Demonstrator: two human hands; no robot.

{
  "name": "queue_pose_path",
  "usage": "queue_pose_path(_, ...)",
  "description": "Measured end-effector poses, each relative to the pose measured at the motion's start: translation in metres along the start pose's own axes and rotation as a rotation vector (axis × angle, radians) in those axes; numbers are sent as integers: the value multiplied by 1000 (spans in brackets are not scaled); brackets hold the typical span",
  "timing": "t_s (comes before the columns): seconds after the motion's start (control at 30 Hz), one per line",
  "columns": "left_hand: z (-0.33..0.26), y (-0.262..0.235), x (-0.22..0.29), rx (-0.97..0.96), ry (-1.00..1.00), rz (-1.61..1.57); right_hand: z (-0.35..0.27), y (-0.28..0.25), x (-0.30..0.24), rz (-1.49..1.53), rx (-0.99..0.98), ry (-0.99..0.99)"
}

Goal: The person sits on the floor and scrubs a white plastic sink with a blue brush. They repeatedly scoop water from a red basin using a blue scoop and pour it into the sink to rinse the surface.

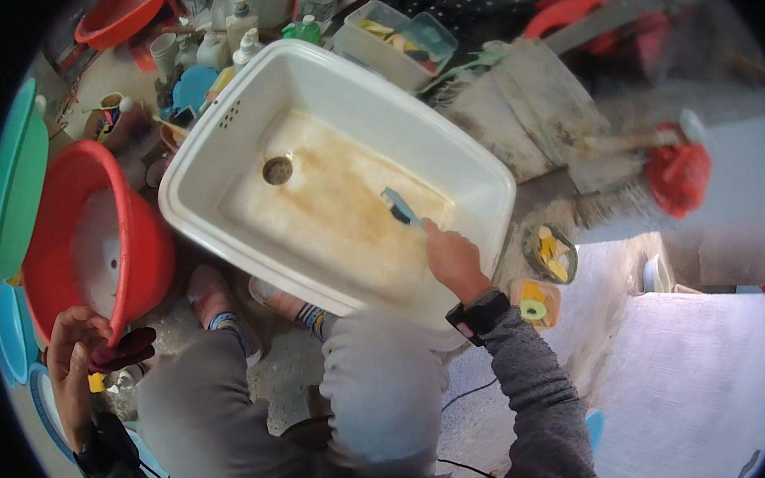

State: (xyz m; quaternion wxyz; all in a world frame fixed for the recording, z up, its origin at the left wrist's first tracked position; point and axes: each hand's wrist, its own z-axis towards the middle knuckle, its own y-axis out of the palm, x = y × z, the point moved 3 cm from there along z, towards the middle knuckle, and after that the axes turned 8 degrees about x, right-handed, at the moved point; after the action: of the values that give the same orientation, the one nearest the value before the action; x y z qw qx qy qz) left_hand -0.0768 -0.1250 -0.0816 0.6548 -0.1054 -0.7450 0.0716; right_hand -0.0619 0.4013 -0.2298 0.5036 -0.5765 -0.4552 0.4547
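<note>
A blue-handled brush (400, 206) is in my right hand (454, 261), whose fingers are wrapped round its handle. Its head lies on the brown-stained floor of a large white sink basin (359, 80), to the right of the round drain (277, 170). My left hand (74, 363) is at the lower left beside the rim of a red basin (144, 247). Its fingers are bent and apart, with nothing visible between them. The fingertips are close to the rim; whether they touch it is unclear. Just right of them is a dark maroon object (127, 350) of unclear kind.
A green basin (17, 183) and blue basins (11, 331) stand at the far left. Bottles (240, 23) and a clear plastic container (375, 45) line the back. Two small containers of yellow pieces, one a bowl (550, 254), sit right of the sink. My feet (220, 303) are in front.
</note>
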Motion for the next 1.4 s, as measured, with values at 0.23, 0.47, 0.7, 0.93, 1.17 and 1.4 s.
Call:
queue_pose_path(0.23,54,32,-70,-23,-78,-43,61,37,-49,-144,-40,-270)
queue_pose_path(0.47,105,86,-90,-371,-169,-151,159,52,-76,-226,55,-254)
queue_pose_path(0.7,119,115,-116,-484,-90,-57,167,42,-73,-194,-25,-258)
queue_pose_path(0.93,90,96,-192,-520,-555,-371,65,28,-87,-242,-281,-248)
queue_pose_path(1.17,87,102,-204,-504,-456,-463,109,17,-98,-170,-54,-426)
queue_pose_path(1.4,91,102,-126,-414,-360,-510,135,12,-124,-224,-153,-473)
